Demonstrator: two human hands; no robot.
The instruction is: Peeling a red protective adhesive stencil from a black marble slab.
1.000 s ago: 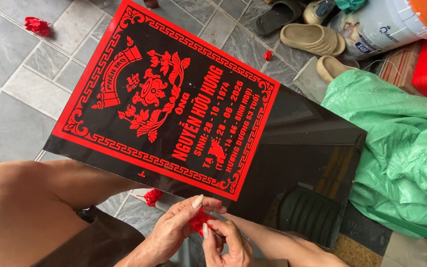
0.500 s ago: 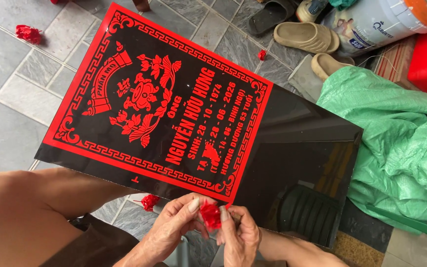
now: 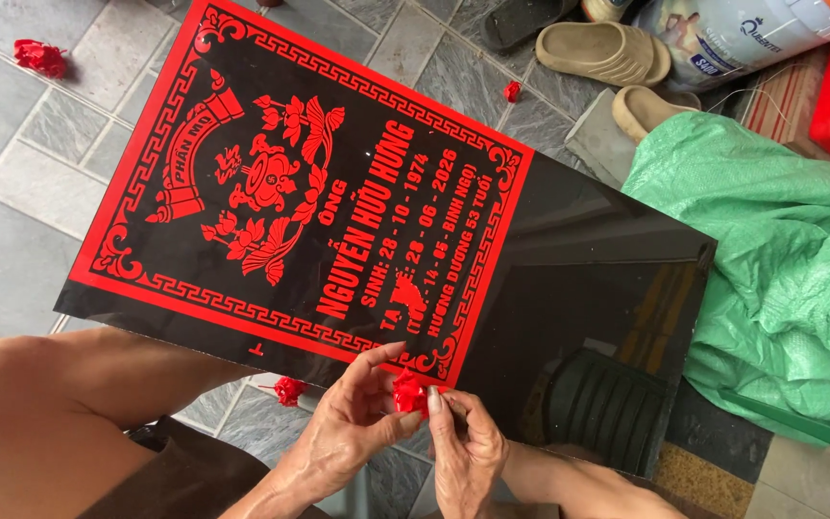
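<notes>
Both hands are sitting slightly further right along the bottom edge than a moment ago, the red wad now pinched tighter between them. Left hand (image 3: 343, 437) and right hand (image 3: 463, 452) are both pinching a crumpled red film scrap (image 3: 407, 392), bottom centre, just over the near edge of the black glossy slab (image 3: 588, 288) with red ornamental stencil. Another red scrap (image 3: 289, 389) is lying on grey floor tiles (image 3: 21, 183). Green sack (image 3: 780, 250) at right, beige sandals (image 3: 607, 53) at the top.

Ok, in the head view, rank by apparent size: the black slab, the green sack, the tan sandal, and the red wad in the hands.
1. black slab
2. green sack
3. tan sandal
4. red wad
</notes>
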